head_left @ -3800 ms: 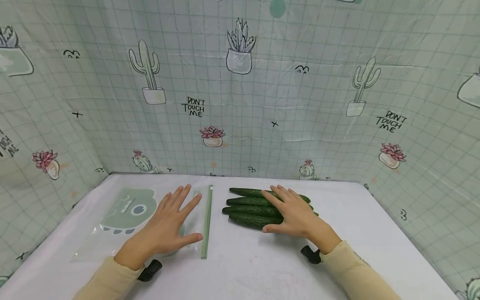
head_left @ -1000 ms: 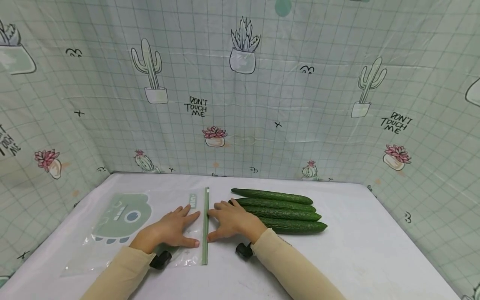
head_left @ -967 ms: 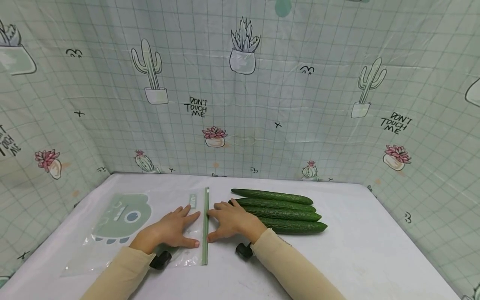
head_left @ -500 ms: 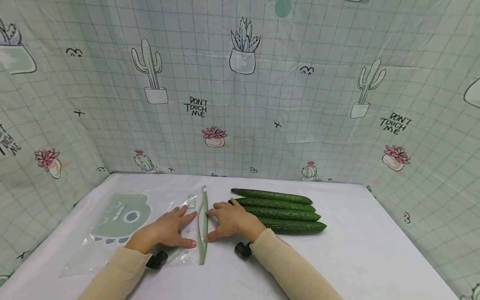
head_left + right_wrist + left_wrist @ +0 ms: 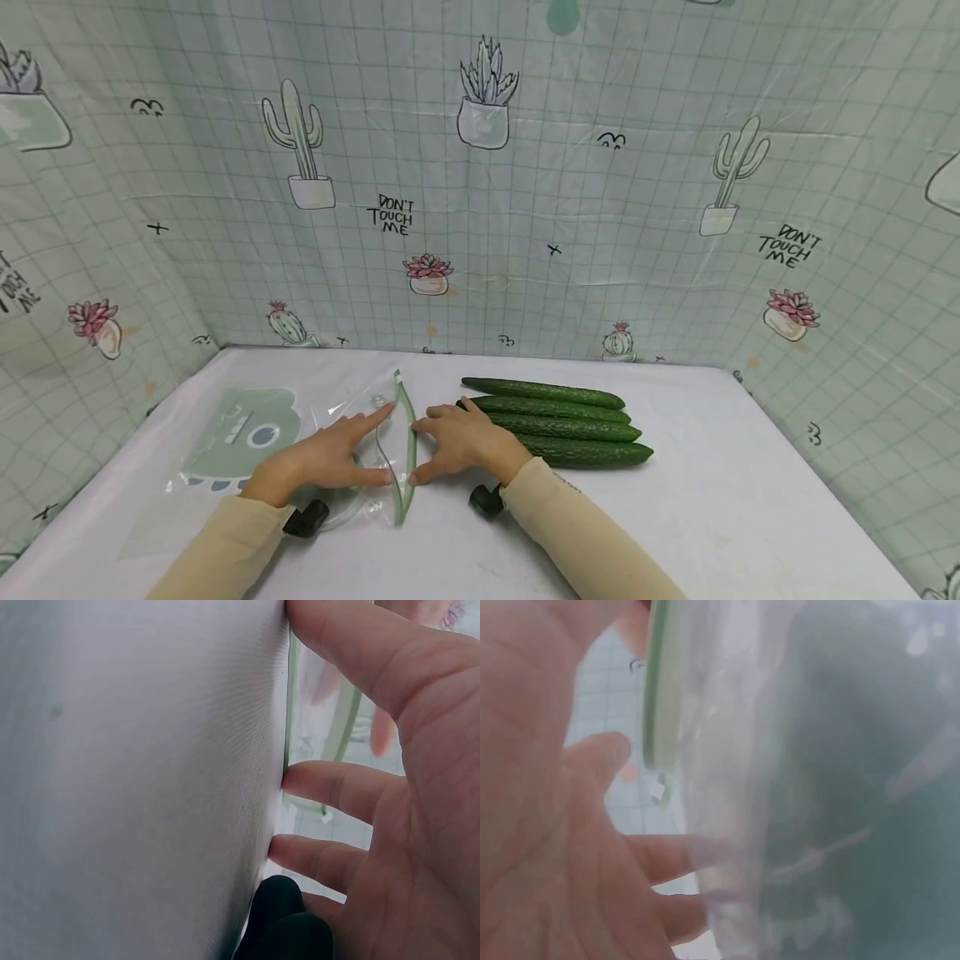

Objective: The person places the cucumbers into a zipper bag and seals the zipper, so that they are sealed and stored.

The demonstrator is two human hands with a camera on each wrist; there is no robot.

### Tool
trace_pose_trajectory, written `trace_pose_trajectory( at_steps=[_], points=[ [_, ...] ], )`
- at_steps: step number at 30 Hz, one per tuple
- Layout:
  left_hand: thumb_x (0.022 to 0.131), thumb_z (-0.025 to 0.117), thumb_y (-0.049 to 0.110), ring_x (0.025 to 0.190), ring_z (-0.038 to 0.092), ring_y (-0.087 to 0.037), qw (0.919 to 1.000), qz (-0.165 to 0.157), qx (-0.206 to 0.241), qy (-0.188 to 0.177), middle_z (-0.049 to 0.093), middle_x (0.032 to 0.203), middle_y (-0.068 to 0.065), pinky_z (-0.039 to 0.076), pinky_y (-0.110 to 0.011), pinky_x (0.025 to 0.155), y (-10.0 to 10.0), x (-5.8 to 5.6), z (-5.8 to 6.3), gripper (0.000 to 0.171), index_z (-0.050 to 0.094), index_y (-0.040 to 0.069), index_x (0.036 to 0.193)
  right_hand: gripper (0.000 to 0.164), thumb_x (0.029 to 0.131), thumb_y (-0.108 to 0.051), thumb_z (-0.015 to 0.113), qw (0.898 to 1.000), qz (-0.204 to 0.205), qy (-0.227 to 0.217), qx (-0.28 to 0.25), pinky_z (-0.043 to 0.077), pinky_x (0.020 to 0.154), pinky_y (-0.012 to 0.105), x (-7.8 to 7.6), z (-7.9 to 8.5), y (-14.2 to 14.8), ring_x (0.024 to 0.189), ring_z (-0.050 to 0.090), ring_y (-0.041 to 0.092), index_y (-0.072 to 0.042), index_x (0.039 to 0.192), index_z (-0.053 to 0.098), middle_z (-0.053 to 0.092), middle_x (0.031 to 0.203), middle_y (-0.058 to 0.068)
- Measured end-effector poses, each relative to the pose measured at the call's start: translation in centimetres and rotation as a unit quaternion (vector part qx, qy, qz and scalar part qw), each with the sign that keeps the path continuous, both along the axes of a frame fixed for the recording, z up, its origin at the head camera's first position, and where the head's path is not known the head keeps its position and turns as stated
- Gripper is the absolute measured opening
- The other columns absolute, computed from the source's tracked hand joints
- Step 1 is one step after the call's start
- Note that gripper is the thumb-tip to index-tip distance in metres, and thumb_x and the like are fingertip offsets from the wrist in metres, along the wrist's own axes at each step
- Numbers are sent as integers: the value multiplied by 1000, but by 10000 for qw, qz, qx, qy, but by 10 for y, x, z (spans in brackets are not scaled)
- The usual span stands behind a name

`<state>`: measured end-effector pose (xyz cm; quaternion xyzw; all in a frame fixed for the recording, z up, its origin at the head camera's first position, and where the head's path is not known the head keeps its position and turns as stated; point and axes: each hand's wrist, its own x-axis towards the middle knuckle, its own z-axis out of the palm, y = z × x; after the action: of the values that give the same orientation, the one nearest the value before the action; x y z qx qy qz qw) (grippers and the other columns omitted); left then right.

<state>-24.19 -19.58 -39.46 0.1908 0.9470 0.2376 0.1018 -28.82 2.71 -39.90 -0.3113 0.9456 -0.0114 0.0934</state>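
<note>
A clear zip bag with a green cartoon print lies flat on the left of the table. Its green-edged mouth gapes, the two strips bowed apart in the middle. My left hand is over the bag, index finger and thumb spread straight to the upper strip. In the left wrist view, clear film overlaps two of its fingertips. My right hand touches the lower strip with outstretched fingertips, close on the tabletop. Several dark green cucumbers lie side by side behind and right of it, their left ends partly hidden by the hand.
The white table ends at a patterned curtain at the back and both sides. A black wrist camera sits below the left hand, and another camera below the right.
Both hands came to the bag's mouth, the right one from over the cucumbers. The left hand then shifted left and the upper strip parted from the lower one. The right hand stayed put.
</note>
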Motion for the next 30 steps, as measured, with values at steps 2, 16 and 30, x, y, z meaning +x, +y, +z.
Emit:
trace_pose_trajectory(
  at_steps=[2, 16, 30],
  points=[
    [80, 66, 61, 133, 23, -55, 9998, 71, -142, 85, 32, 146, -30, 21, -72, 98, 4, 0, 0, 92, 29, 17, 152, 80, 73, -70, 65, 10000, -9, -17, -14, 7, 115, 46, 1, 1, 0, 139, 30, 16, -34, 142, 46, 36, 150, -2],
    [85, 69, 42, 115, 52, -42, 9897, 515, -402, 1274, 56, 124, -25, 43, -55, 91, 22, 0, -5, 65, 57, -4, 129, 80, 73, -70, 65, 10000, 41, 23, -52, 8, 114, 47, 1, 1, 1, 139, 31, 18, -34, 142, 47, 37, 150, -1],
    [71, 85, 24, 82, 50, -19, 9952, 668, 391, 605, 58, 94, -7, 43, -36, 73, 22, -7, -9, 77, 51, -10, 130, 79, 74, -70, 65, 10000, 43, 14, -46, 7, 115, 46, 0, -1, 1, 139, 30, 17, -34, 142, 46, 36, 150, -2]
  ],
)
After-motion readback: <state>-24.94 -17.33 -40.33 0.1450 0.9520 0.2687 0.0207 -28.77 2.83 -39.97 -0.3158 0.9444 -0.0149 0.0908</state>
